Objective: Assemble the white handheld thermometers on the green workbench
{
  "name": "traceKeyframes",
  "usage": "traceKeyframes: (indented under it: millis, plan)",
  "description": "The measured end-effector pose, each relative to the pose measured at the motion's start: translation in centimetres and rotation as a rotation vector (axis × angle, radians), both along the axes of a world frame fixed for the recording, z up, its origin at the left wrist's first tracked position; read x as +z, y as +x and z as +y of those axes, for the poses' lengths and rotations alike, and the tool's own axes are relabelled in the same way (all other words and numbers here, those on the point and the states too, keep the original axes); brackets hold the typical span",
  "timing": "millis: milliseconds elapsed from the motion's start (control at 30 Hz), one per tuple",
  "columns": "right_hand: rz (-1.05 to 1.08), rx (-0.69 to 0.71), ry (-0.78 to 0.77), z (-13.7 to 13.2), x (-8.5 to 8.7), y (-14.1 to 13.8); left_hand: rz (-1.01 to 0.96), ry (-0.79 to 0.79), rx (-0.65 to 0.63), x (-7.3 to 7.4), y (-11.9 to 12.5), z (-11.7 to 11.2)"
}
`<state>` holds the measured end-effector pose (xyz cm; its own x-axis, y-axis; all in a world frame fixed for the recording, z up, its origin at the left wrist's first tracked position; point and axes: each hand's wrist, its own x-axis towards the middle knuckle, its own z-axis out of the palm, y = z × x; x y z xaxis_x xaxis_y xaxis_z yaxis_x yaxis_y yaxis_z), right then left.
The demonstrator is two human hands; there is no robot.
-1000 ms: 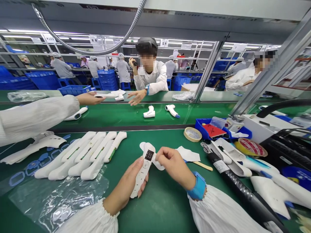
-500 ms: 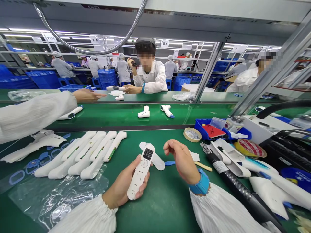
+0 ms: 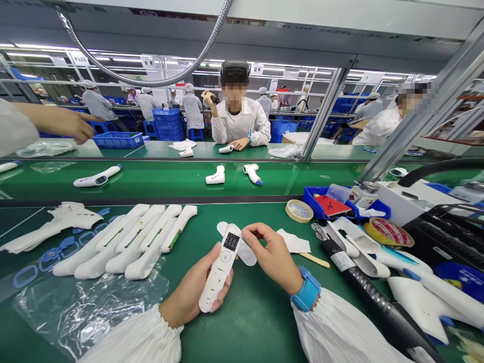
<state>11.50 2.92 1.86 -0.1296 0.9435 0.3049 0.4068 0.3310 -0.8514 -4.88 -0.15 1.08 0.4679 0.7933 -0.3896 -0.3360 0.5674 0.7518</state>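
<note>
My left hand (image 3: 194, 280) is wrapped around a white handheld thermometer (image 3: 215, 277), holding it slanted with its dark display facing up. Digits show on the display. My right hand (image 3: 270, 249) has its thumb and index finger pinched together just beside the display's right edge; whether anything tiny is between them cannot be made out. Beneath the thermometer's top end, flat pale oval pieces (image 3: 247, 253) lie on the green bench (image 3: 249, 322). To the left, several white thermometer housings (image 3: 141, 247) with strips of circuit board lie in a row.
White thermometers (image 3: 215, 175) lie on the green conveyor (image 3: 170, 174). A tape roll (image 3: 299, 210), a blue bin (image 3: 315, 194) and a black tool (image 3: 363, 282) occupy the right side. Clear plastic bags (image 3: 94, 302) lie front left. A co-worker's hand (image 3: 64, 121) reaches in from the left.
My right hand has moved left to the thermometer's display, its fingers closing. The thermometers on the conveyor have shifted left. The co-worker's arm has drawn back to the left.
</note>
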Motion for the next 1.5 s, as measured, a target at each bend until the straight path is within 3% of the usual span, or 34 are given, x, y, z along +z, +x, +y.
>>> traceKeyframes:
  millis: [233, 433, 700, 900, 1233, 1500]
  plan:
    - [-0.096, 0.001, 0.039, 0.0, -0.1, 0.2, 0.120, 0.067, 0.028, -0.1, 0.2, -0.2]
    - [0.001, 0.014, 0.069, -0.2, 0.0, -0.1, 0.133, 0.071, -0.007, -0.4, 0.3, -0.2]
    - [0.125, 0.191, -0.230, 0.2, -0.3, 0.1, 0.196, 0.027, -0.086, 0.0, 0.5, -0.5]
    - [0.123, 0.287, -0.392, 0.5, 0.5, 0.8, 0.183, 0.022, -0.123, -0.1, 0.2, -0.4]
    - [0.252, 0.161, -0.436, 0.2, 0.0, -0.1, 0.247, 0.093, -0.131, 0.1, 0.2, -0.5]
    - [0.267, 0.170, -0.454, 0.4, 0.1, -0.1, 0.261, 0.128, -0.140, 0.0, 0.2, -0.5]
